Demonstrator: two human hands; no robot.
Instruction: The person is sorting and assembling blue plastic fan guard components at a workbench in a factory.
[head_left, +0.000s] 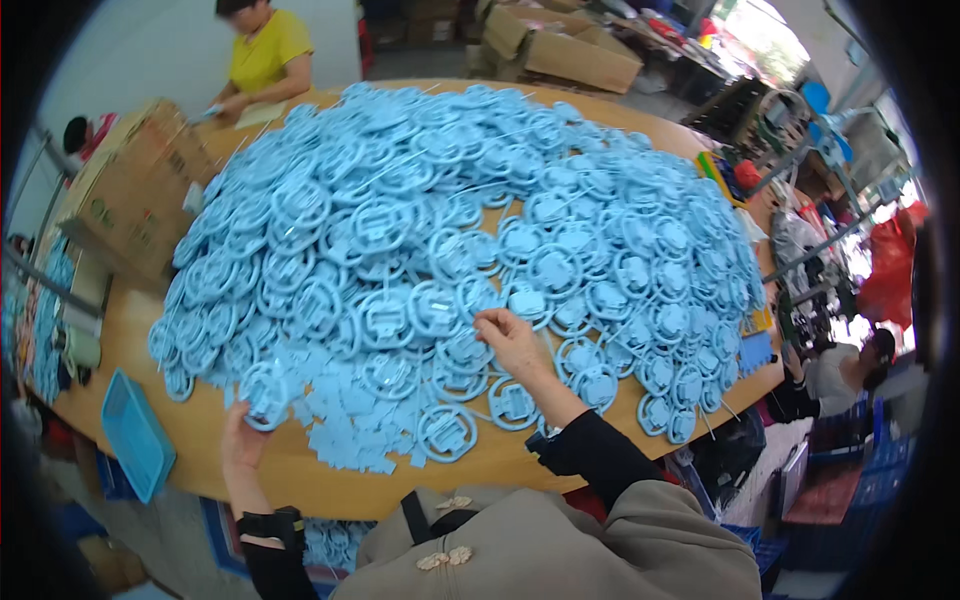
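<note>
A blue ring part [265, 392], round with a square centre, sits at lower left, gripped at the heap's [470, 230] edge. Another ring [470, 350] lies flat mid-frame under fingertips, seemingly touched rather than lifted.

The pile [460, 250] hides most of the table [300, 470].

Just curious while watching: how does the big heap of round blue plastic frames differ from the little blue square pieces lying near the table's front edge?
The ring frames are round, open rings with a part inside; the square pieces are small, flat and loose. The frames pile high across the table; the squares form a low patch by the left hand. Both are the same light blue plastic.
</note>
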